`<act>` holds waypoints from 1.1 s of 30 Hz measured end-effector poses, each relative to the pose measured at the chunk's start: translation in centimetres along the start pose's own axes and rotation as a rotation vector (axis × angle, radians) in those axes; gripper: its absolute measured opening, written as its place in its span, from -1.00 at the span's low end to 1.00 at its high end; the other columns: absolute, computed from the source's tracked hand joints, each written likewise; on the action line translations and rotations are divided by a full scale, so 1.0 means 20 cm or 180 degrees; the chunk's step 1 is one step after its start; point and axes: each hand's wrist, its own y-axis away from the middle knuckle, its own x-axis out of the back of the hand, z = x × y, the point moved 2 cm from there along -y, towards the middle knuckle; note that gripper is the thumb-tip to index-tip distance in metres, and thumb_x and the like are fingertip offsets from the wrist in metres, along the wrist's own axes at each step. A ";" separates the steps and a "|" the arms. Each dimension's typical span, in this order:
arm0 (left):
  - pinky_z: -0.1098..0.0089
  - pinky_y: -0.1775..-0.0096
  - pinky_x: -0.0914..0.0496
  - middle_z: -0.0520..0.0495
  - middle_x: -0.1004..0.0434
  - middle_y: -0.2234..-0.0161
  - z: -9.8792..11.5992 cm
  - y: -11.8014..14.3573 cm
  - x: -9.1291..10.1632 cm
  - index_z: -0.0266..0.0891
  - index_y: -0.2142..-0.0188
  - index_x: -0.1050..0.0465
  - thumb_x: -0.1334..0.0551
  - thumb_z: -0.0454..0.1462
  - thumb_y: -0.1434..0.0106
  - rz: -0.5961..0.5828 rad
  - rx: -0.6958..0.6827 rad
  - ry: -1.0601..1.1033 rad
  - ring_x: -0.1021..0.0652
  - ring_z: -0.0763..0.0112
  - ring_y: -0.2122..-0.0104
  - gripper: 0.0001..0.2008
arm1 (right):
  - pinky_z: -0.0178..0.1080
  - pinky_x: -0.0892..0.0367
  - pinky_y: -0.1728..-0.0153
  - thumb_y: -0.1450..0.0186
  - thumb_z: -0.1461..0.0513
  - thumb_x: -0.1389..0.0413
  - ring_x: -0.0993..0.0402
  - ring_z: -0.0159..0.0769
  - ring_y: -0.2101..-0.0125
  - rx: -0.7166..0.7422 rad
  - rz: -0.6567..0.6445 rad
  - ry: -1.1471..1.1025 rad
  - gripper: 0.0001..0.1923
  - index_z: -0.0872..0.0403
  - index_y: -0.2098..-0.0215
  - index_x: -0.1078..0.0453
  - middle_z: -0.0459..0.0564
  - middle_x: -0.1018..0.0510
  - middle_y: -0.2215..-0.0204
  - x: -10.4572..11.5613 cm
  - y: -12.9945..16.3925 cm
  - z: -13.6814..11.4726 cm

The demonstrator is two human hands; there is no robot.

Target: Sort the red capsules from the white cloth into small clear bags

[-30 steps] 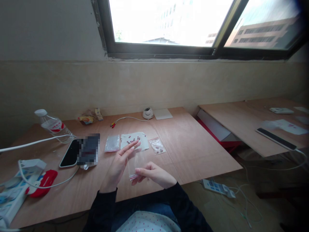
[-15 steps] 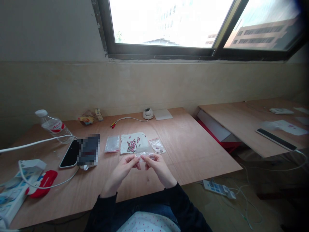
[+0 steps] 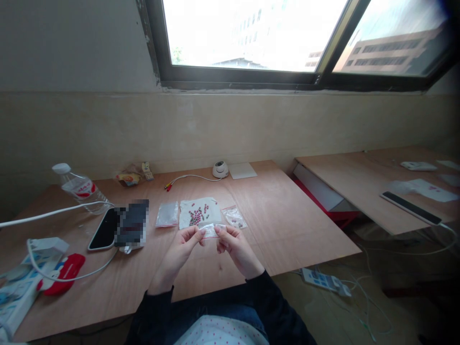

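Observation:
A small clear zip bag with a red line along its edge is stretched between my two hands above the table. My left hand pinches its left side, and my right hand pinches the right side. Just beyond the hands lies a white cloth strewn with several small pink and dark pieces, too small to name. To its right is another clear zip bag with a few such pieces inside. A stack of clear zip bags rests left of the cloth.
On the left are a water bottle, a phone, a blurred-out dark device, a red case and a power strip. A white dome camera with its cable stands at the back. The table's right edge slants away.
The bag between my hands has been turned and now shows its red-lined edge towards me. My hands have shifted slightly, with the thumbs a little farther apart.

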 end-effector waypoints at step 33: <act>0.37 0.15 -0.34 -0.06 -0.59 0.37 0.01 0.00 -0.01 -0.28 0.40 -0.52 -0.21 -0.20 -0.15 0.0283 -0.0324 -0.0855 -0.53 0.28 0.27 -0.81 | -0.35 -0.21 0.44 -0.11 0.11 -0.21 -0.32 -0.40 0.45 0.0230 0.0186 0.0625 -0.79 0.09 0.40 -0.45 -0.10 -0.45 0.48 0.04 0.01 0.00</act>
